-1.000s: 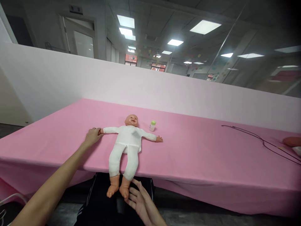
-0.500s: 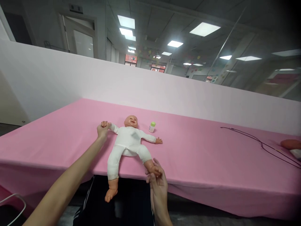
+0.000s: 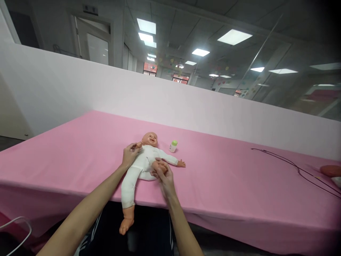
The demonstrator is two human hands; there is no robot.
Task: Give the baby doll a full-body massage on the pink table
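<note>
Head view: a doll [image 3: 145,156] on the pink tabletop [image 3: 226,177].
Left hand [image 3: 130,155] pinches its small hand [image 3: 139,144] near the chin; right hand [image 3: 166,177] clasps its raised foot [image 3: 160,166].

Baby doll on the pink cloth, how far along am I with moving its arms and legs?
Already done: the baby doll lies face up. In hand: your left hand holds its right hand; your right hand holds its raised left foot. Possibly left: its outstretched left arm and extended right leg, both unheld.

Ceiling panels glare; the right corner darkens.
</note>
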